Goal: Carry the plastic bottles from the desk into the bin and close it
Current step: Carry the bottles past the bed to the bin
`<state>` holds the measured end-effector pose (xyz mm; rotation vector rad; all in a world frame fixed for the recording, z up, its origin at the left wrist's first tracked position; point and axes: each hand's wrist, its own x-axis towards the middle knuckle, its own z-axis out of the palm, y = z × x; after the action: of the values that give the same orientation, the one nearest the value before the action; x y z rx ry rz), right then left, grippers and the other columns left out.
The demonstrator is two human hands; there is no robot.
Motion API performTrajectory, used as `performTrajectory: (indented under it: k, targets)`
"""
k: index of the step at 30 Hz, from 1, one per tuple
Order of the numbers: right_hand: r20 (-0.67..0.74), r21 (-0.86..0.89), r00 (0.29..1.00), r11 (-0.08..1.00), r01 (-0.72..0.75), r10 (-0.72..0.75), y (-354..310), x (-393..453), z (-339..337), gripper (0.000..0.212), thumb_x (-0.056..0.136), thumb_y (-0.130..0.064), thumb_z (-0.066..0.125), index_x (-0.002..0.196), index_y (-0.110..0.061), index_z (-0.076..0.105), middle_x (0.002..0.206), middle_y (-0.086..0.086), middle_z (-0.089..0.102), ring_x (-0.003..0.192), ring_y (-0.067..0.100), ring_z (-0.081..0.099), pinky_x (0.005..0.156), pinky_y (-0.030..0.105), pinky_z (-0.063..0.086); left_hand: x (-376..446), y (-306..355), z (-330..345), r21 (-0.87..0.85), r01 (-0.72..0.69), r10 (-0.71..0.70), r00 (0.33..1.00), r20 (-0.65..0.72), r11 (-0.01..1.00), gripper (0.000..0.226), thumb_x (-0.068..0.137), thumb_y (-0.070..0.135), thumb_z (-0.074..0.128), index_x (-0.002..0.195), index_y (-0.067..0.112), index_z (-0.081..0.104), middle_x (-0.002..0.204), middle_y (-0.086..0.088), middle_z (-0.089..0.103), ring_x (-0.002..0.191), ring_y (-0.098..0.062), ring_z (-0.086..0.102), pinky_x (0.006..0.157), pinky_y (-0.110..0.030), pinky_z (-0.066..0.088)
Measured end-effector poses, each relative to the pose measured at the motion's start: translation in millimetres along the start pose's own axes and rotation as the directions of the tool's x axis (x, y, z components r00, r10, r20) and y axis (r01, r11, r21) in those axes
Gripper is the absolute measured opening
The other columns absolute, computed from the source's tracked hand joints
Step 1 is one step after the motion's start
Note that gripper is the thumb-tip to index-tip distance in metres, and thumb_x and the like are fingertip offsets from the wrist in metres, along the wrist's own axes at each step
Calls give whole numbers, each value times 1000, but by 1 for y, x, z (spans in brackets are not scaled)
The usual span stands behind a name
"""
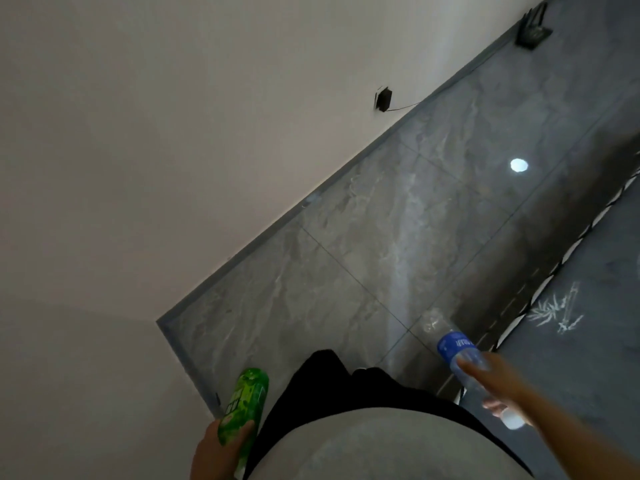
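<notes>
Left hand: the left hand (221, 445) is curled round the lower end of a green bottle (246, 400), whose long axis points forward and slightly up-frame, away from the body.
Right hand: the right hand (491, 386) is wrapped round a clear bottle with a blue label (460, 355); its white cap end lies near the wrist, its base points ahead over the floor.
Bottles: both are carried low at the sides, well apart, with dark trousers (346, 386) between them.
Surroundings: a grey tiled floor (398, 220) meets a pale wall (156, 150); a dark rug (571, 323) lies to the right.
Bin and desk: neither is seen.
Stage: judged to be mid-carry; neither hand can be called nearer an unseen bin.
</notes>
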<state>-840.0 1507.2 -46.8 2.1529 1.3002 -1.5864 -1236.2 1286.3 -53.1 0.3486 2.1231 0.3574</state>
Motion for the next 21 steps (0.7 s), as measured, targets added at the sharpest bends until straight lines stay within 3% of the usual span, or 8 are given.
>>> performTrajectory:
  k: [4, 7, 9, 13, 15, 18, 20, 21]
  targets:
    - [-20, 57, 998, 997, -51, 52, -26, 7, 6, 50, 92, -33, 54, 126, 2, 46, 108, 29, 60, 78, 38, 63, 62, 39, 54, 38, 39, -23, 24, -10, 9, 998, 64, 1000, 51, 75, 34, 75, 121, 15, 63, 127, -11, 62, 114, -24, 58, 100, -28, 40]
    - [-86, 90, 991, 991, -96, 104, -34, 9, 15, 42, 89, -24, 61, 115, 9, 55, 78, 20, 61, 61, 27, 57, 54, 30, 47, 76, 77, -42, 42, -126, 120, 984, 130, 991, 58, 78, 26, 74, 131, 15, 54, 137, -6, 54, 126, -21, 49, 111, -30, 31]
    - [-164, 122, 977, 986, -114, 133, -34, 9, 23, 35, 86, -17, 65, 105, 13, 61, 65, 10, 57, 57, 22, 52, 50, 26, 38, 100, 107, -55, 67, -172, 163, 978, 128, 983, 60, 77, 22, 75, 131, 12, 53, 136, -9, 54, 123, -23, 50, 105, -28, 34]
    - [-177, 235, 956, 954, -189, 233, -31, 5, 36, 34, 85, -11, 66, 107, 15, 62, 86, 19, 61, 68, 22, 53, 57, 24, 39, 131, 185, -71, 202, -204, 180, 975, 130, 958, 52, 74, 39, 74, 118, 17, 59, 113, -11, 63, 94, -26, 59, 69, -33, 56]
    - [-129, 308, 947, 920, -244, 294, -28, 4, 41, 39, 86, -15, 65, 113, 12, 61, 101, 26, 65, 80, 25, 57, 75, 32, 46, 141, 226, -70, 251, -291, 257, 953, 161, 923, 36, 75, 42, 72, 103, 25, 59, 101, -8, 65, 85, -26, 62, 71, -40, 58]
    - [-80, 412, 918, 852, -324, 388, -30, 5, 43, 52, 85, -26, 66, 124, 7, 56, 124, 28, 58, 107, 33, 57, 99, 38, 39, 151, 284, -58, 275, -396, 345, 913, 216, 876, 29, 77, 41, 70, 98, 30, 53, 94, -2, 62, 81, -23, 62, 71, -40, 57]
    - [-70, 482, 903, 807, -342, 425, -40, 8, 37, 65, 79, -35, 68, 125, 8, 53, 127, 29, 55, 117, 38, 53, 100, 38, 38, 157, 315, -46, 303, -454, 392, 887, 244, 838, 29, 78, 38, 71, 99, 28, 54, 92, -1, 61, 79, -21, 61, 65, -36, 56]
    - [-82, 512, 902, 795, -327, 424, -42, 14, 32, 70, 73, -41, 71, 120, 9, 56, 123, 30, 57, 113, 37, 55, 95, 37, 38, 159, 328, -39, 308, -476, 414, 876, 246, 824, 28, 77, 36, 72, 97, 27, 54, 89, 1, 60, 75, -19, 60, 62, -35, 55]
